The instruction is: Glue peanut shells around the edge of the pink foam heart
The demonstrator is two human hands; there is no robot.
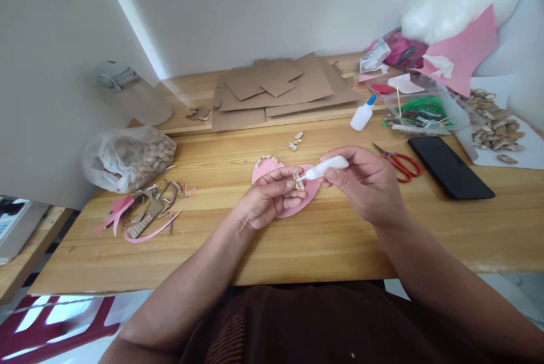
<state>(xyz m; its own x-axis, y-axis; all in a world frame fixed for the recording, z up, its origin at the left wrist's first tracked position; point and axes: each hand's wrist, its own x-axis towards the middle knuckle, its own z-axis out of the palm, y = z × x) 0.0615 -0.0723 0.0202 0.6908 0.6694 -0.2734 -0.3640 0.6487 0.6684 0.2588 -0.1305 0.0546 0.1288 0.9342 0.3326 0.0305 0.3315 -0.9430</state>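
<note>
My left hand (272, 197) pinches a peanut shell half (299, 182) between thumb and fingers. In my right hand (365, 182) is a white glue bottle (329, 168), tilted so its nozzle tip meets the shell. Beneath both hands lies a pink heart-shaped paper (266, 170), partly covered by my left hand. Along its upper left lobe sits a row of several peanut shells (267, 158). A few loose shell halves (296, 141) rest on the table just beyond the heart.
Cardboard sheets (280, 89) are stacked at the back. Another glue bottle (363, 114), red-handled scissors (402, 164), a phone (450, 166) and a shell pile (497, 126) are on the right. A bag of peanuts (130, 157) and paper scraps (148, 211) lie left.
</note>
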